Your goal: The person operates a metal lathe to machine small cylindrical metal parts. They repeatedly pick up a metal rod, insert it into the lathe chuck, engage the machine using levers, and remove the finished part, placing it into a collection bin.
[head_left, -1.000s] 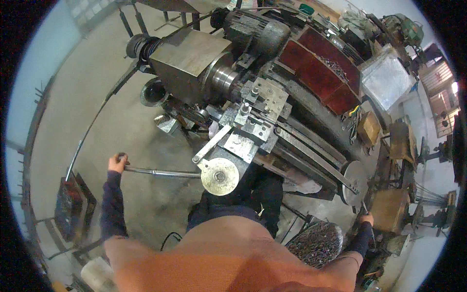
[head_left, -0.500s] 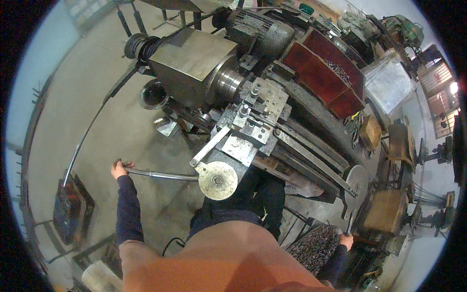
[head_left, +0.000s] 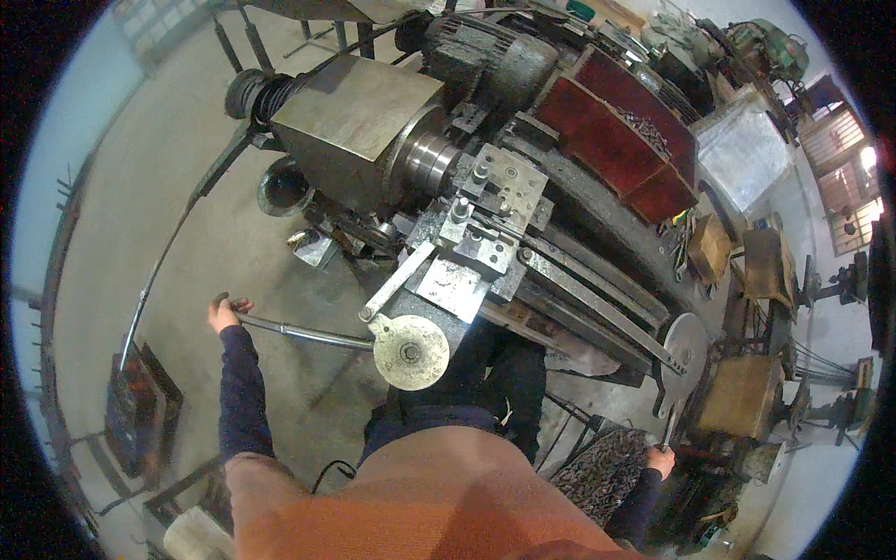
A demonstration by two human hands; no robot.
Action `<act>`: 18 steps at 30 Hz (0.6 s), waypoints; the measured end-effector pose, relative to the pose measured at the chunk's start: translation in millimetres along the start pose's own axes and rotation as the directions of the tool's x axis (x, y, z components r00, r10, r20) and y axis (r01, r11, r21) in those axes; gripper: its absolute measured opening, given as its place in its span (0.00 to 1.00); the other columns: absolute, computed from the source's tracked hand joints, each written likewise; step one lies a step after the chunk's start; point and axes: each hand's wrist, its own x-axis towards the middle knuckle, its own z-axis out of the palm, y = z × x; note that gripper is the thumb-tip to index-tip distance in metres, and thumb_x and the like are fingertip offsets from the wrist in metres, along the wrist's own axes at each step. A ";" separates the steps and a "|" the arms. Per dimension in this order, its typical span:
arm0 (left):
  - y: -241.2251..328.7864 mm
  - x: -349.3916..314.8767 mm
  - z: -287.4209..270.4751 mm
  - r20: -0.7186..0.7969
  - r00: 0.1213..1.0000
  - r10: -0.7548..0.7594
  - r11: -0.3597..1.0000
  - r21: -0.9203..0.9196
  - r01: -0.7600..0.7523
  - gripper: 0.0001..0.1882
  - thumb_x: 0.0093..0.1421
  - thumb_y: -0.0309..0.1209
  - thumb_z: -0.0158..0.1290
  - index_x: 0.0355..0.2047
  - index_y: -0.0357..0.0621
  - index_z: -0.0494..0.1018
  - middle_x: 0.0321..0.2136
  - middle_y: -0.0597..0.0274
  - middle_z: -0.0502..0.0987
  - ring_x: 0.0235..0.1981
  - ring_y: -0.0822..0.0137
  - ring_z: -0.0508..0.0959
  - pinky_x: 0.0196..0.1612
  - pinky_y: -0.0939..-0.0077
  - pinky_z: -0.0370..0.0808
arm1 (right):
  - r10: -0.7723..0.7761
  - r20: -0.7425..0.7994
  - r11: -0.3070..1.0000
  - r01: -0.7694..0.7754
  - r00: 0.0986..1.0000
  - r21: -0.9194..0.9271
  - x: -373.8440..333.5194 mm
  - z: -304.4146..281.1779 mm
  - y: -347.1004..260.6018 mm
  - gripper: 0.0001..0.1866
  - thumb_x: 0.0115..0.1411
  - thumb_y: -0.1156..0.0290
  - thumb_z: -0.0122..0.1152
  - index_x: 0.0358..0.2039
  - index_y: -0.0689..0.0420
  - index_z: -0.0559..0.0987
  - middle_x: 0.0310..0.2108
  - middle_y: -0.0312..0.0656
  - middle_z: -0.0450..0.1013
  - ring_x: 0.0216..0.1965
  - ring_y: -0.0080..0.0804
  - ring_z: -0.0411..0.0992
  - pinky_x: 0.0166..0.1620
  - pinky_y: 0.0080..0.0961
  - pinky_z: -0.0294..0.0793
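A metal lathe fills the middle, with a cylindrical spindle [head_left: 432, 164] beside its box-shaped head [head_left: 353, 105]. Nearer to me is the tool block [head_left: 487, 250] on its slide. A long steel lever [head_left: 308, 332] runs left from a round pale disc [head_left: 412, 352]. My left hand [head_left: 224, 315] is closed loosely round the lever's outer end, its fingertips partly raised. At the lower right, my right hand [head_left: 661, 461] grips a crank handle [head_left: 671, 427] below a grey handwheel [head_left: 686, 343]. A shorter flat lever [head_left: 399, 281] slants down toward the disc.
A heap of small dark metal pieces [head_left: 602, 478] lies beside my right forearm. Behind the lathe bed stand a red-brown tray [head_left: 607, 140] with small parts and a motor [head_left: 490, 61]. A dark box-like block [head_left: 140, 411] is on the floor at left.
The lever's outer end and my left hand have swung slightly away from me. The whole view has shifted a little. My right hand stays on the crank handle.
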 end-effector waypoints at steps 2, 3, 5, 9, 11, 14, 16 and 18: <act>3.4 -1.9 7.3 -0.009 1.000 -0.001 1.000 0.017 0.002 0.15 0.50 0.21 0.34 0.38 0.25 0.60 0.20 0.43 0.69 0.18 0.54 0.73 0.21 0.64 0.76 | 0.003 -0.007 1.000 -0.003 1.000 -0.013 3.1 6.7 6.1 0.16 0.37 0.63 0.52 0.28 0.58 0.76 0.28 0.53 0.71 0.34 0.49 0.69 0.38 0.37 0.67; 6.9 -4.2 11.8 -0.015 1.000 -0.004 1.000 0.027 0.005 0.15 0.50 0.21 0.33 0.38 0.25 0.60 0.20 0.43 0.69 0.18 0.55 0.73 0.20 0.64 0.76 | 0.005 -0.015 1.000 -0.005 1.000 0.002 4.2 9.7 8.6 0.16 0.37 0.64 0.52 0.28 0.58 0.76 0.28 0.54 0.71 0.34 0.49 0.69 0.38 0.37 0.67; 13.4 -8.6 17.4 -0.024 0.999 -0.022 1.000 0.022 0.022 0.16 0.50 0.22 0.33 0.38 0.25 0.60 0.19 0.43 0.69 0.17 0.55 0.73 0.20 0.66 0.76 | 0.000 -0.022 1.000 0.001 1.000 0.023 5.9 12.9 12.6 0.16 0.37 0.64 0.52 0.28 0.58 0.76 0.28 0.53 0.71 0.34 0.49 0.69 0.38 0.37 0.67; 18.2 -8.9 20.8 -0.017 0.999 -0.051 0.998 0.034 0.052 0.16 0.50 0.22 0.35 0.39 0.26 0.60 0.20 0.42 0.69 0.17 0.54 0.73 0.19 0.64 0.75 | 0.028 -0.017 0.998 -0.027 0.999 0.050 8.5 17.4 18.3 0.18 0.37 0.64 0.52 0.30 0.57 0.76 0.29 0.51 0.71 0.34 0.48 0.69 0.38 0.36 0.67; 12.1 -2.2 15.3 -0.014 0.998 -0.063 0.997 0.033 0.063 0.15 0.50 0.23 0.37 0.39 0.26 0.59 0.20 0.41 0.69 0.17 0.52 0.73 0.19 0.61 0.75 | 0.045 -0.021 0.996 -0.044 0.999 0.073 7.5 15.8 16.5 0.19 0.38 0.63 0.53 0.33 0.55 0.75 0.31 0.50 0.71 0.35 0.48 0.69 0.39 0.36 0.66; 10.4 -0.8 5.1 -0.054 0.991 -0.121 0.992 -0.029 0.120 0.15 0.49 0.24 0.40 0.37 0.25 0.58 0.21 0.39 0.69 0.17 0.51 0.73 0.19 0.57 0.74 | 0.071 -0.029 0.995 -0.069 0.997 0.071 -5.9 0.4 9.1 0.22 0.38 0.59 0.55 0.36 0.53 0.74 0.33 0.48 0.71 0.36 0.47 0.68 0.39 0.37 0.66; 26.3 -24.1 13.4 -0.126 0.973 -0.192 0.980 -0.072 0.184 0.16 0.49 0.25 0.41 0.36 0.23 0.58 0.21 0.38 0.68 0.18 0.49 0.73 0.19 0.55 0.74 | 0.136 -0.020 0.991 -0.136 0.990 0.007 -9.2 1.8 18.5 0.25 0.38 0.56 0.59 0.38 0.52 0.73 0.35 0.46 0.71 0.37 0.46 0.69 0.39 0.37 0.67; 45.3 -51.8 25.8 -0.124 0.958 -0.259 0.962 -0.118 0.245 0.14 0.48 0.23 0.40 0.33 0.21 0.58 0.20 0.38 0.68 0.17 0.49 0.73 0.19 0.57 0.74 | 0.133 -0.043 0.985 -0.137 0.990 -0.102 -4.3 2.7 25.6 0.23 0.39 0.56 0.58 0.37 0.52 0.73 0.33 0.45 0.72 0.36 0.45 0.69 0.38 0.39 0.68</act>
